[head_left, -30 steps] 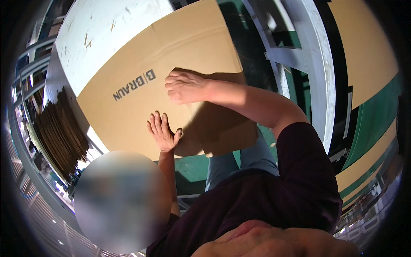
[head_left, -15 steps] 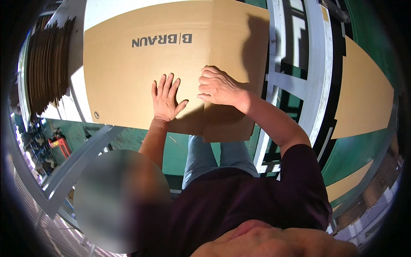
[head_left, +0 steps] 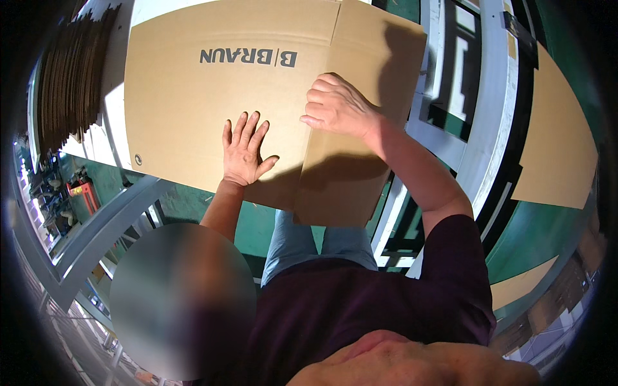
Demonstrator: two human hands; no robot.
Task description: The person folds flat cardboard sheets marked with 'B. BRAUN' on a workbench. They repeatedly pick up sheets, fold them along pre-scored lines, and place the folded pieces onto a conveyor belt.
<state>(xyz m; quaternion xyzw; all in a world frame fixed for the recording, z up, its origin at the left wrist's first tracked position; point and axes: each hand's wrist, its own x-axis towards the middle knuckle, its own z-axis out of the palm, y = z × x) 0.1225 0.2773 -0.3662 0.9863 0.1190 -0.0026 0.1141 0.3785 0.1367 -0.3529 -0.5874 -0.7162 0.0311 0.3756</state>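
A large flat brown cardboard sheet (head_left: 193, 122) with dark print lies in front of me, a crease dividing off its right-hand flap (head_left: 341, 170). My left hand (head_left: 243, 157) rests palm down on the main panel, fingers stretched and thumb spread. To its right, my right hand (head_left: 338, 106) is curled closed at the crease, knuckles against the board. Its fingertips are folded under, so whether anything sits inside the fist is hidden. The flap's near end reaches over my legs.
At the far left stands a stack of dark brown cardboard sheets (head_left: 71, 83) on a white surface. A pale metal frame (head_left: 483, 128) runs along the right side, with another cardboard piece (head_left: 557, 141) beyond it. Grey rails (head_left: 106, 231) cross at lower left above a green floor.
My right hand has slid along the crease, away from my body. My left hand stays flat at about the same spot on the board. The whole view has tilted slightly.
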